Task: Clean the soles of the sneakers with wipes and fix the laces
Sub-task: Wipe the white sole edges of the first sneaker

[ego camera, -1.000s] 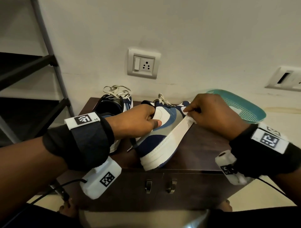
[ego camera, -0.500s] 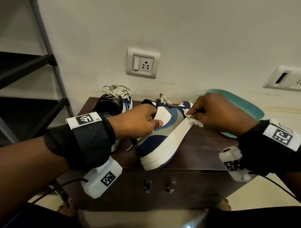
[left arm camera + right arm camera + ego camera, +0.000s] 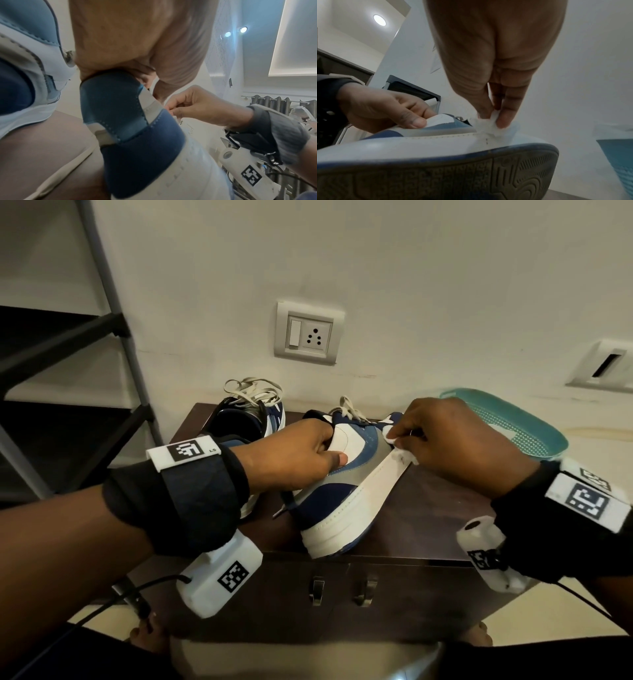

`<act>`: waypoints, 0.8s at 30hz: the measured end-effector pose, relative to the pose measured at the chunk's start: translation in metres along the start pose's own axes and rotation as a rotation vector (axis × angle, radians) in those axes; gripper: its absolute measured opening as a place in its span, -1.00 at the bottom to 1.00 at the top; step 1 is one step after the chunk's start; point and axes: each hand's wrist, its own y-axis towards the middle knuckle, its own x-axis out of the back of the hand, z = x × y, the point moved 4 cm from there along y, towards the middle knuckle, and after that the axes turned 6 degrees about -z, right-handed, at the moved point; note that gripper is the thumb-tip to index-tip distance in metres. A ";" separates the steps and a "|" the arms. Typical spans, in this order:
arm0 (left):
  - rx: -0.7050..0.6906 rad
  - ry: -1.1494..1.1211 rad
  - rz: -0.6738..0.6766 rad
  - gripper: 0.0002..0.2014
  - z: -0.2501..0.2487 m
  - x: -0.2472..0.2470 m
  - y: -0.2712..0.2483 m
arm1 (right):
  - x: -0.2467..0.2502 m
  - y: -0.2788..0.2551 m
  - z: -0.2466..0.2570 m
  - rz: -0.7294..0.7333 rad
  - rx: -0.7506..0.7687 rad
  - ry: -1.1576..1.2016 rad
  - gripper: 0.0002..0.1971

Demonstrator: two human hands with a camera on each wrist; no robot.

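Note:
A navy, grey and white sneaker (image 3: 342, 491) lies tipped on its side on the dark cabinet (image 3: 428, 508), its white sole edge (image 3: 363, 501) facing me and its grey tread (image 3: 436, 180) close in the right wrist view. My left hand (image 3: 308, 453) grips the sneaker (image 3: 130, 121) at the collar, thumb on the white side panel. My right hand (image 3: 442, 440) pinches a white wipe (image 3: 400, 451) and presses it on the sole edge near the toe; the wipe (image 3: 489, 124) is crumpled under the fingertips. The second sneaker (image 3: 246, 419) stands behind my left wrist with loose laces (image 3: 253, 388).
A teal perforated tray (image 3: 513, 426) lies right of the cabinet, against the wall. A wall socket (image 3: 308, 333) is above the sneakers. A dark metal rack (image 3: 85, 371) stands to the left. The cabinet front has two small handles (image 3: 339, 590).
My right hand has slid the wipe along the sole edge, from the toe a little toward me and down. My left hand and the sneaker have stayed put.

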 end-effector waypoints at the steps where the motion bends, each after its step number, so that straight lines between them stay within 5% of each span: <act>1: -0.004 0.004 0.002 -0.80 -0.001 0.000 0.000 | 0.000 0.002 0.001 -0.002 -0.009 -0.005 -0.84; 9: -0.014 0.039 0.002 -0.81 -0.005 -0.001 -0.003 | -0.028 0.046 -0.004 0.013 -0.022 -0.114 -0.72; 16: -0.008 0.057 -0.009 -0.72 -0.005 0.000 -0.002 | 0.000 0.047 -0.029 -0.121 -0.166 -0.043 -0.87; 24: -0.021 0.039 0.006 -0.83 -0.003 0.000 -0.002 | -0.007 0.028 -0.019 -0.015 -0.029 0.063 -0.81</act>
